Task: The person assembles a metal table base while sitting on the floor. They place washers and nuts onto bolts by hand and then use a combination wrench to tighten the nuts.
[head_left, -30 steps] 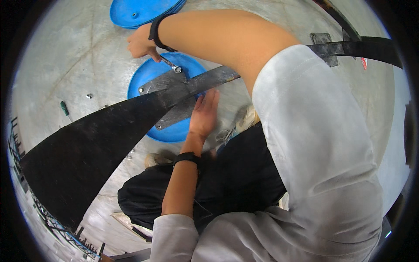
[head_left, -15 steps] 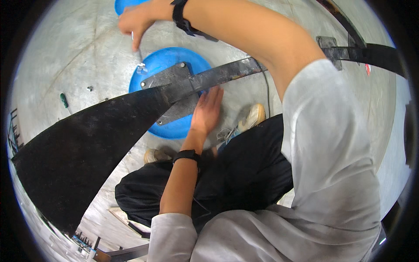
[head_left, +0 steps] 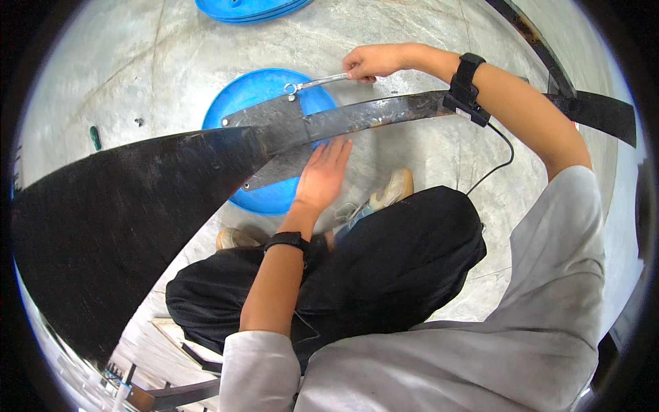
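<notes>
My right hand [head_left: 371, 63] grips one end of a silver combination wrench [head_left: 321, 82]. The wrench's ring end is at a bolt [head_left: 292, 97] on the far corner of a dark metal plate [head_left: 261, 114]; whether it is seated on the bolt is hard to tell. Another bolt [head_left: 225, 123] stands at the plate's left corner. The plate lies over a round blue disc [head_left: 226, 98] on the floor. A long dark metal bar [head_left: 384, 111] crosses above the plate. My left hand [head_left: 321, 177] is open, fingers outstretched, the tips against the near side of the bar and plate.
The bar's broad black end [head_left: 117, 213] fills the left side. Further blue discs [head_left: 250, 12] are stacked at the far edge. A green-handled screwdriver [head_left: 95, 138] and a small metal part [head_left: 139, 122] lie on the floor at left. A black cable [head_left: 509, 159] hangs from my right wrist strap.
My right hand has swung from the far left to the right side of the plate, bringing the wrench's ring end to the far bolt. My left hand stays nearly in place.
</notes>
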Action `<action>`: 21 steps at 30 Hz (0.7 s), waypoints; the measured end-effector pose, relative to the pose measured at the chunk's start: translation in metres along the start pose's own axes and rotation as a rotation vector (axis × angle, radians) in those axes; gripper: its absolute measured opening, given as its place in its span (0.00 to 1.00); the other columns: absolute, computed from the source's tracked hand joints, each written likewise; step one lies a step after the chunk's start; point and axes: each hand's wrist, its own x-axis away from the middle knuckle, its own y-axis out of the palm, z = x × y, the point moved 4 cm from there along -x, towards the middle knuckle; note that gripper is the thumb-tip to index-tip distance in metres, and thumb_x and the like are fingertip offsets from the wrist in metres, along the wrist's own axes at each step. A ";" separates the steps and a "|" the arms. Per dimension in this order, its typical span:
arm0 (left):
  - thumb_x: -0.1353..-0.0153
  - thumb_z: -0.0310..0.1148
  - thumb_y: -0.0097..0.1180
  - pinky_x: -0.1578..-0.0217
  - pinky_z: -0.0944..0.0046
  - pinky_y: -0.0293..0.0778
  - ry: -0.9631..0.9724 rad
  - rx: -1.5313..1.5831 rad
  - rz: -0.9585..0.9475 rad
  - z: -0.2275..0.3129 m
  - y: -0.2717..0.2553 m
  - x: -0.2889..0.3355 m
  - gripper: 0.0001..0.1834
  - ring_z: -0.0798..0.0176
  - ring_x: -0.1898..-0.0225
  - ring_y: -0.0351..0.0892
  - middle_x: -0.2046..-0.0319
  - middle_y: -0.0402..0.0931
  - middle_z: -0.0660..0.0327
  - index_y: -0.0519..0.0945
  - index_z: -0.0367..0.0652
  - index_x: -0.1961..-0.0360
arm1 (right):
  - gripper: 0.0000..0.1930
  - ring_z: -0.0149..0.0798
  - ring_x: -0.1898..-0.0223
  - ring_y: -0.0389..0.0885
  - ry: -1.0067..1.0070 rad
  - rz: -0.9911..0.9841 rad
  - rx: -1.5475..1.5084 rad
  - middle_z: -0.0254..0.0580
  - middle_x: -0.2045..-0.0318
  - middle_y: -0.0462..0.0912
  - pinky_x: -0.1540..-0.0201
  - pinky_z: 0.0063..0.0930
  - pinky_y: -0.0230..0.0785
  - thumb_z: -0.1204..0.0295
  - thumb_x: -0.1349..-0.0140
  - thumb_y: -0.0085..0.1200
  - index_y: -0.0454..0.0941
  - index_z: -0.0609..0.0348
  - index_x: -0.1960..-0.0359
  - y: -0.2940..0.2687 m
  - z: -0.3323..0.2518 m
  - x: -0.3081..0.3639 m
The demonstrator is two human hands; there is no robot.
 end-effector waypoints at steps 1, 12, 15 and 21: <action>0.53 0.20 0.49 0.41 0.52 0.61 -0.009 0.001 0.005 -0.001 -0.001 0.000 0.32 0.53 0.42 0.66 0.37 0.56 0.50 0.63 0.36 0.42 | 0.10 0.29 0.77 0.70 0.104 0.013 -0.027 0.33 0.78 0.73 0.74 0.25 0.62 0.65 0.38 0.47 0.74 0.59 0.66 0.003 0.001 0.004; 0.53 0.20 0.50 0.41 0.53 0.60 -0.016 -0.003 -0.032 -0.002 -0.002 0.002 0.32 0.52 0.40 0.64 0.38 0.57 0.48 0.63 0.35 0.42 | 0.11 0.32 0.77 0.71 0.192 -0.035 -0.066 0.36 0.79 0.74 0.75 0.29 0.64 0.65 0.39 0.47 0.74 0.61 0.67 0.026 0.000 0.001; 0.53 0.20 0.50 0.41 0.53 0.60 0.000 0.004 -0.025 0.001 -0.001 -0.001 0.32 0.52 0.41 0.65 0.38 0.57 0.48 0.63 0.35 0.42 | 0.10 0.28 0.80 0.68 0.171 -0.043 -0.060 0.33 0.82 0.71 0.80 0.24 0.57 0.66 0.39 0.45 0.72 0.60 0.68 0.029 0.001 0.001; 0.52 0.20 0.48 0.41 0.52 0.60 0.000 -0.017 -0.021 0.001 -0.001 -0.001 0.31 0.52 0.41 0.66 0.39 0.58 0.47 0.64 0.35 0.43 | 0.09 0.31 0.80 0.70 0.191 -0.085 0.020 0.35 0.82 0.73 0.78 0.28 0.62 0.68 0.41 0.46 0.74 0.61 0.72 0.029 -0.007 -0.003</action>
